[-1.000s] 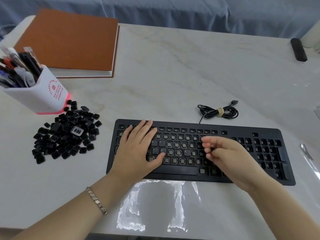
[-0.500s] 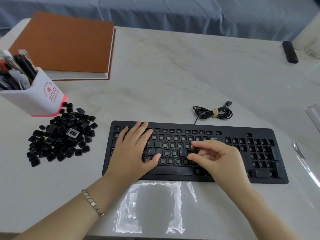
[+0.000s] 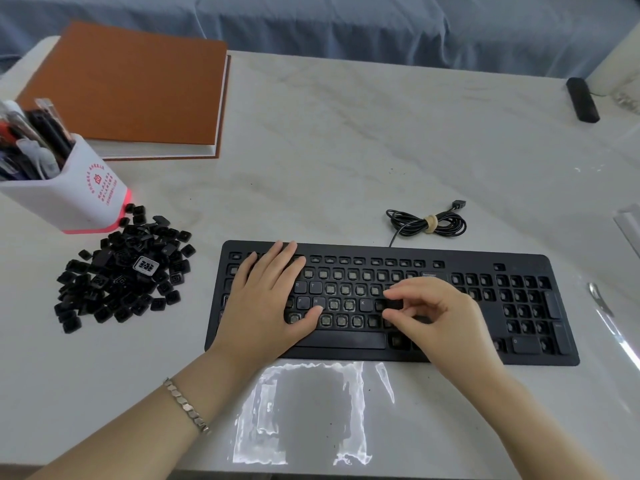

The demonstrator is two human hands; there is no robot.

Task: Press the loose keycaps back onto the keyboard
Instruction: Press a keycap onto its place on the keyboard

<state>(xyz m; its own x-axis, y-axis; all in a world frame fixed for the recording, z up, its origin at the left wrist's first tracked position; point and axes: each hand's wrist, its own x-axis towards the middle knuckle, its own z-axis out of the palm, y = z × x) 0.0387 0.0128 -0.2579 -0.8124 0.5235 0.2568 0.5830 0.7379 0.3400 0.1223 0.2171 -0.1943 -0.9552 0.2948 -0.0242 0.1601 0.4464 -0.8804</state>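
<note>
Keycap (image 3: 394, 304) in right grip (image 3: 441, 318), keyboard (image 3: 339, 353) mid-row, bare sockets (image 3: 341, 304) beside

Matt black plastic throughout: the keyboard (image 3: 467, 262), the heap of loose keycaps (image 3: 121, 271) beside it, and the single keycap (image 3: 394, 303) in the grip of the right hand (image 3: 440, 317). The pale, marble-veined bench (image 3: 346, 150) is polished enough to throw back glare at its near edge. The brown notebook (image 3: 138, 84) has a matt, leather-like cover. The pen holder (image 3: 79, 199) is smooth white plastic, the bracelet (image 3: 185, 405) shiny metal links, and the blue cloth (image 3: 346, 26) behind is wrinkled.
</note>
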